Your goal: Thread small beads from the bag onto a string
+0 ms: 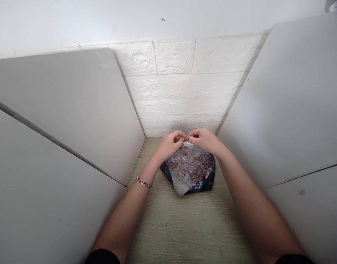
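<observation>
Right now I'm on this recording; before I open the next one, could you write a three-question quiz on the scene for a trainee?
1. True or false: the chain bracelet is worn on the right wrist.
2. What does the bag rest on?
a) a folded towel
b) a greenish surface
c) a wire rack
3. Fill in: the fingertips of the left hand and right hand come close together at the ____ edge of the bag, as seen by the wearer (near or far).

Key: 1. False, it is on the left wrist. 2. b. 3. far.
</observation>
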`<state>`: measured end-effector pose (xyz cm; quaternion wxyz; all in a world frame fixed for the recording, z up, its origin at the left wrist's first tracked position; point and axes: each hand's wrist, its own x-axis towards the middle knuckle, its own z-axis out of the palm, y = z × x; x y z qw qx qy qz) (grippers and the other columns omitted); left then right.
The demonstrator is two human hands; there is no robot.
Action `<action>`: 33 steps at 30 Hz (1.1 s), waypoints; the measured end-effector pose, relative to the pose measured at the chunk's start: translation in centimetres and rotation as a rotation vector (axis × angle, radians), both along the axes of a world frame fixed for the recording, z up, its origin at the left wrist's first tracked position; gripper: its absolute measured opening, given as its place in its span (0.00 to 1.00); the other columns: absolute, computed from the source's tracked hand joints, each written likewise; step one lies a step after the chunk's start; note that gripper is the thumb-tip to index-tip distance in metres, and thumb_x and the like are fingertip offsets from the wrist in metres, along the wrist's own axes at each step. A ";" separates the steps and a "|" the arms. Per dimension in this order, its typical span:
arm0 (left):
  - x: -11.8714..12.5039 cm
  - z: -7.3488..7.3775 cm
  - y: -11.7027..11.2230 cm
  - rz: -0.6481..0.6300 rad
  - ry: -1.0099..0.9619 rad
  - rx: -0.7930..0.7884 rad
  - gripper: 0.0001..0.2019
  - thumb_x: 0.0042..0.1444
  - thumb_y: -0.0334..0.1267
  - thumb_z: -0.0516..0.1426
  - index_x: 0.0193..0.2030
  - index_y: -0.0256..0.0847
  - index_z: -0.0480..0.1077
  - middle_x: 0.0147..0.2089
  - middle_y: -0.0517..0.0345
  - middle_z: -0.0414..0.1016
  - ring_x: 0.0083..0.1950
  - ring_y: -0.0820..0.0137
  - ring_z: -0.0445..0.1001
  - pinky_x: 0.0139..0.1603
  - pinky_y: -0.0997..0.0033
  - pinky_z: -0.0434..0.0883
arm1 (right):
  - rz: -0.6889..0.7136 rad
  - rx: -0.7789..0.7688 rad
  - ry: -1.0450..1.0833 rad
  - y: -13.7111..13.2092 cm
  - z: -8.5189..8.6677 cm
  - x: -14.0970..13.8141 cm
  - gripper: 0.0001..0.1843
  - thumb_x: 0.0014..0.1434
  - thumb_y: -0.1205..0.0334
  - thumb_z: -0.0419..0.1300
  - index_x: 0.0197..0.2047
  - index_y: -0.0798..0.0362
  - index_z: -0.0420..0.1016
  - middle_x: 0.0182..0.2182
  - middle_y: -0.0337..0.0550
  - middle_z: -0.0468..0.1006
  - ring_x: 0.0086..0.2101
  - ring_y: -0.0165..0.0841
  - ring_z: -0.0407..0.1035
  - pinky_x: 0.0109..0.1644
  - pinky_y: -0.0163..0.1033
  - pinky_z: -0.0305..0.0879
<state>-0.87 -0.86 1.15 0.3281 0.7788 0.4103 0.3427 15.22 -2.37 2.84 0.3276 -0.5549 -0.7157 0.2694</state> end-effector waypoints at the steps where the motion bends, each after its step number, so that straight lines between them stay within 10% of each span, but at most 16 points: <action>1: 0.1 0.0 -0.1 0.014 0.012 0.040 0.08 0.51 0.33 0.49 0.36 0.39 0.68 0.31 0.61 0.69 0.28 0.76 0.62 0.32 0.76 0.60 | 0.001 -0.041 0.041 0.1 -0.2 0.0 0.11 0.46 0.60 0.53 0.25 0.56 0.73 0.16 0.35 0.60 0.20 0.25 0.51 0.24 0.34 0.46; 20: 0.4 -1.0 -0.1 0.082 -0.064 0.544 0.04 0.52 0.37 0.55 0.31 0.40 0.68 0.32 0.60 0.72 0.35 0.75 0.69 0.38 0.75 0.65 | 0.000 -0.277 0.736 1.1 -1.7 -1.4 0.08 0.42 0.63 0.56 0.16 0.56 0.67 0.15 0.34 0.60 0.21 0.23 0.52 0.25 0.33 0.46; 33: 1.0 -1.3 -0.1 0.072 -0.469 0.066 0.09 0.50 0.42 0.56 0.32 0.37 0.68 0.29 0.59 0.71 0.30 0.76 0.68 0.31 0.77 0.64 | -0.026 -0.119 0.630 0.2 -0.7 -1.3 0.09 0.43 0.59 0.59 0.26 0.56 0.73 0.23 0.37 0.70 0.25 0.24 0.59 0.31 0.32 0.55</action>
